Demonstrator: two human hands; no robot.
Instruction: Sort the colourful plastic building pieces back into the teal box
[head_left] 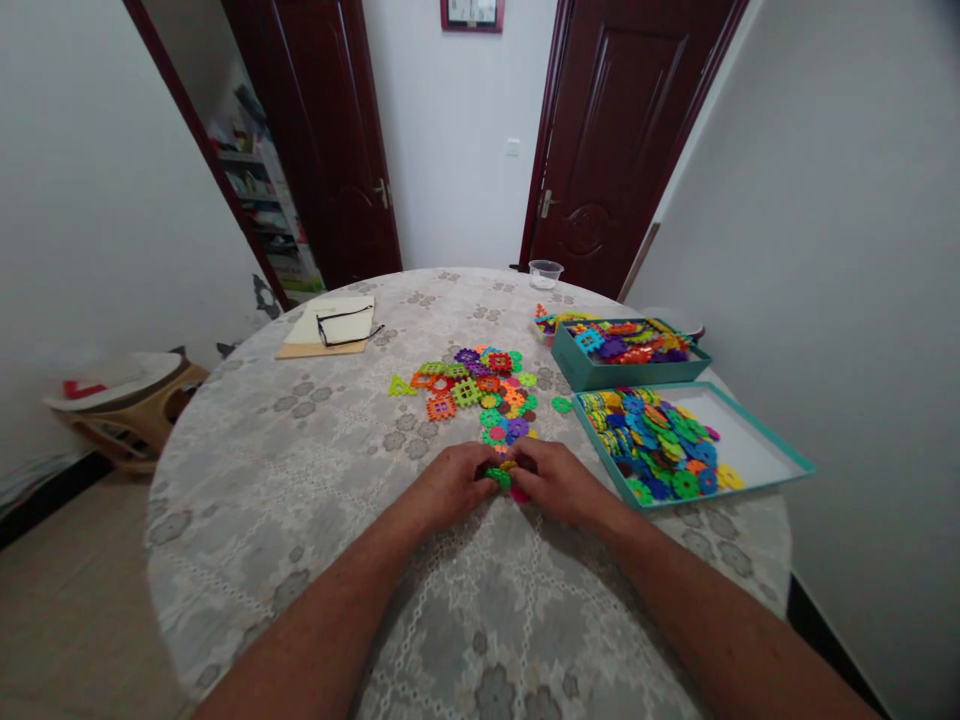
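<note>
Two-handed grip above a round, cloth-covered desk [240,480]. The left hand [463,485] pinches a green disc [499,480] between thumb and fingers; the right hand [556,480] meets it from the opposite side, its fingers curled, though what they close on cannot be told. The opposed holds presumably let each hand steady the small disc against the other. The green disc lies between the fingertips, toward the desk's near edge, with a magenta disc [519,494] just below. Beyond the hands, toward the far edge, loose discs [491,417] and notched squares [466,392] form a spread, probably kept within easy reach. Toward the right edge, a shallow tray [772,440] and a deeper box [637,375] apparently contain further pieces. Glasses [327,332] rest on paper [306,325] near the far left edge, seemingly apart to avoid mixing.
</note>
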